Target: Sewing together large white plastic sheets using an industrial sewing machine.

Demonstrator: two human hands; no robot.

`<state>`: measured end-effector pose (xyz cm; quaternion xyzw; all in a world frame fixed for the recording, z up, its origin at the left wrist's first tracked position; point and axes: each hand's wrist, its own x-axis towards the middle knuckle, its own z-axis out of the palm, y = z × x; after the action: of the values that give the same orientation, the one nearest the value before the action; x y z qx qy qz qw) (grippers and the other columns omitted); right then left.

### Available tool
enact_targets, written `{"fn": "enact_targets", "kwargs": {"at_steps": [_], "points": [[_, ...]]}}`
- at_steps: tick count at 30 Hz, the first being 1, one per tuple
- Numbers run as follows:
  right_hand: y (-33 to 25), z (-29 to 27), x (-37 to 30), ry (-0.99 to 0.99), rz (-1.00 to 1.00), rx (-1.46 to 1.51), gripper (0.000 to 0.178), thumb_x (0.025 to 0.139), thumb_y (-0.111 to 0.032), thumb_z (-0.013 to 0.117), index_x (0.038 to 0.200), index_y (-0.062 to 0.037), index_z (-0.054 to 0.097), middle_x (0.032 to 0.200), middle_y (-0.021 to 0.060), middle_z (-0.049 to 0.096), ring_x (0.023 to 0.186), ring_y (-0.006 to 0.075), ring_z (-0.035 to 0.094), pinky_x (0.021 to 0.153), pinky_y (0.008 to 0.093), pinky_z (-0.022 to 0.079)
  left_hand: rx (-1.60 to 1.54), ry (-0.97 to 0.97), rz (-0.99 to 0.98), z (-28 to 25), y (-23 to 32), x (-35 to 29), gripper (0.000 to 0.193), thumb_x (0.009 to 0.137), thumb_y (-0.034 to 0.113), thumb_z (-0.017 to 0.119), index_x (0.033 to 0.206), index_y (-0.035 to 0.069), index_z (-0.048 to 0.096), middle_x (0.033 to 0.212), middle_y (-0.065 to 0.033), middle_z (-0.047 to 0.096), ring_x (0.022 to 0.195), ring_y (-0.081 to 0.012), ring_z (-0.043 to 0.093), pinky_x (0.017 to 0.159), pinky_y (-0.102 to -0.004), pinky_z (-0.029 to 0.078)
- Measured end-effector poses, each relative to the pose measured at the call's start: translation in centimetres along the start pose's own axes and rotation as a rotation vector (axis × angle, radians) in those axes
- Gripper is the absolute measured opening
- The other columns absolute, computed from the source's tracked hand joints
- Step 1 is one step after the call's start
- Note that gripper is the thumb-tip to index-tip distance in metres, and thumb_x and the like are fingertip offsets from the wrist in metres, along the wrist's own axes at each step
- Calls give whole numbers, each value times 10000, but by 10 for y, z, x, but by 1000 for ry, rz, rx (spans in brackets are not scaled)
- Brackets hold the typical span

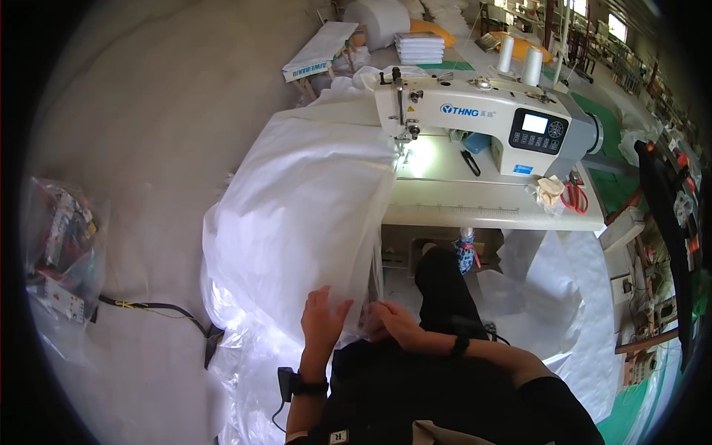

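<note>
Low in the frame, just left of centre, the left hand [322,317] is seen with fingers spread wide and laid flat against the white sheet [304,215]; nothing is closed in that grip. Just to its right, the right hand [393,323] is curled over the sheet's lower edge, the fingers bent as if a fold is pinched, though whether the material is truly clamped cannot be told from this angle. A dark band is worn on each wrist.

The sheet is a big, translucent white woven plastic piece, glossy where light falls on it, creased and billowing. From both hands it is carried upward through the centre of the frame and draped over the left end of the tabletop [460,208], so the hands are found at its near, lower edge and the bulk lies above and to the left of them. More of it is pooled on the floor at lower left and lower right.

Further up, the sheet's far edge is fed under the head of the white sewing machine [482,119], lit by a small lamp. Red-handled scissors [572,197] are left at the tabletop's right end. Two white thread cones [519,59] are stood behind the machine, upper right.
</note>
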<state>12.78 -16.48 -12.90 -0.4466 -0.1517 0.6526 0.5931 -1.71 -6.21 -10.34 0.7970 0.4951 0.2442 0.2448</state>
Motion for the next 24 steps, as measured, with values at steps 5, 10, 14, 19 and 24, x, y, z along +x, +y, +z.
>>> {"fn": "enact_targets", "kwargs": {"at_steps": [5,10,14,19,24], "points": [[-7,0,-24,-262,-73,-300,264,938,-262,509,996,-7,544,735,66,603,630,142,601,521,249,486,404,224,315,22,-34,-4,295,753,158,611,1027,58,568,988,-96,571,915,-286,546,733,-424,432],[-22,18,-42,-316,-12,-265,258,923,-266,541,1008,-22,539,723,61,603,631,132,601,526,243,471,650,271,169,-46,-51,11,151,770,48,533,891,82,617,782,-82,570,708,-282,576,614,-404,449],[-34,37,-37,-127,-97,-27,260,911,-225,564,1077,-31,515,763,71,598,638,141,588,563,263,484,565,576,396,-132,-4,17,200,746,-11,509,891,28,642,829,-122,607,754,-308,566,672,-398,447],[-36,76,-22,-297,-350,-266,199,902,-204,564,1003,-41,511,698,43,570,572,106,540,520,245,462,348,250,690,-157,65,-13,145,710,-48,564,826,13,625,837,-146,587,766,-331,546,714,-395,451],[-28,122,-22,-415,-214,-514,182,896,-203,542,929,-27,518,710,61,611,557,124,589,428,255,428,108,-63,460,-157,57,-25,112,714,-21,609,820,16,615,866,-124,584,773,-304,567,667,-347,466]]}}
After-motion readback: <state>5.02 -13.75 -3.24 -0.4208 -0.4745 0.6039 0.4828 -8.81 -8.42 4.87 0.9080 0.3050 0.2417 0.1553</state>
